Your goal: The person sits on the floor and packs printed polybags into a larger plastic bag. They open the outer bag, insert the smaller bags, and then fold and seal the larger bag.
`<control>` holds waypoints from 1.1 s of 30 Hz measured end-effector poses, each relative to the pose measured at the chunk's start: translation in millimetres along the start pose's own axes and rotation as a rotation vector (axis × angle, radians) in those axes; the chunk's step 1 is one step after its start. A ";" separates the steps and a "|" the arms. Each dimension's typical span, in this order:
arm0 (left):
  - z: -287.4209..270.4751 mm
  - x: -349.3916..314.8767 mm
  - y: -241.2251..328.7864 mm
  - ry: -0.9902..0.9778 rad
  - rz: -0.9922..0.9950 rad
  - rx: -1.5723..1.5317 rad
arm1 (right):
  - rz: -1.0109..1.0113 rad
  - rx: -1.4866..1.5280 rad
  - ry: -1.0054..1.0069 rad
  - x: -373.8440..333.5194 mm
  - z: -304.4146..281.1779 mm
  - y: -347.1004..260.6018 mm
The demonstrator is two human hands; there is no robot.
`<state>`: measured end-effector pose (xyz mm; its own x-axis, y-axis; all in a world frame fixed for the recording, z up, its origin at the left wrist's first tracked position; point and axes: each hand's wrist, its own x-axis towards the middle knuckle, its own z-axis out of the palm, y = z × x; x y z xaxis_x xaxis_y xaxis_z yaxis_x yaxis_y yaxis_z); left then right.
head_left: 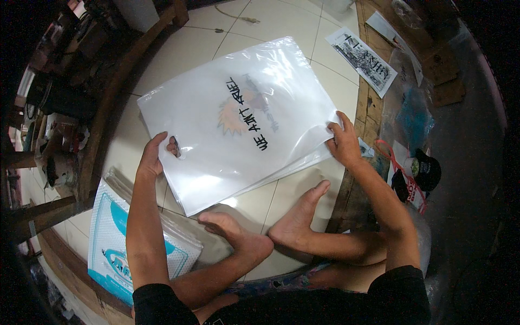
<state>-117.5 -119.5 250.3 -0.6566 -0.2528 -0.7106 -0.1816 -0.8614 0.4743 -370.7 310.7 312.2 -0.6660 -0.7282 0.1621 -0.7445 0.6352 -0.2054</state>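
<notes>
A stack of white, glossy plastic bags [200, 119] lies tilted across the tiled floor in front of my feet. Black lettering and an orange spiky print show on the top bag. My left hand [154, 154] grips the left edge, its thumb on top and fingertips showing through the punched handle hole. At the opposite edge, my right hand [344, 142] pinches the bag near its right corner, fingers bent over the rim. Along the near side, the layers are slightly fanned apart. How many bags each hand holds is hidden.
Blue-and-white packs [111, 233] of plastic bags lie beside my left forearm. My bare feet [303, 216] rest just below the stack. A printed sheet [362, 60] lies at the far right, by a wooden plank [371, 111]. A black cap [428, 169] sits farther right.
</notes>
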 end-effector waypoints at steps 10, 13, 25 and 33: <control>5.5 -3.6 0.5 0.012 0.029 0.027 | -0.070 -0.161 -0.161 8.0 -18.4 3.6; 9.7 -6.0 0.3 0.028 0.035 0.035 | 0.080 -0.011 -0.225 8.8 -19.0 4.4; 5.5 -2.6 0.1 0.024 0.021 0.035 | 0.811 1.326 -0.162 15.2 -5.5 27.0; 9.1 -5.1 -0.6 0.047 0.043 0.063 | 1.026 1.436 -0.357 48.5 -26.5 15.5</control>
<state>-120.7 -113.7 258.4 -0.6300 -0.3105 -0.7119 -0.2010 -0.8202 0.5356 -415.8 292.0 342.4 -0.6020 -0.3666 -0.7094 0.6625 0.2667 -0.7000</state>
